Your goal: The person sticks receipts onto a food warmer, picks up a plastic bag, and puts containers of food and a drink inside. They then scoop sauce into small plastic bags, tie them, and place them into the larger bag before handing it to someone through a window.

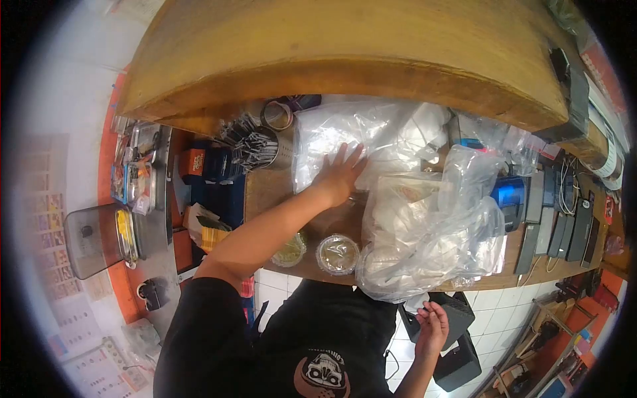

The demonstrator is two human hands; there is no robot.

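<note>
My left hand (340,178) lies with its fingers spread on a clear plastic bag (371,126) at the back of the wooden table. Near the table's front edge my right hand (432,324) hangs beside a large pile of clear plastic bags (424,232); its fingers are curled close together, and whether they hold anything is too small to tell. Two round containers with clear lids stand at the front edge: one (338,255) in full view, the other (289,251) partly hidden by my left forearm.
A metal holder (282,151) full of pens and a tape roll (277,115) stand at the back left. On the right are a blue device (509,192), several dark boxes and cables. A wooden shelf (345,40) overhangs the back; black boxes (458,365) sit below the table.
</note>
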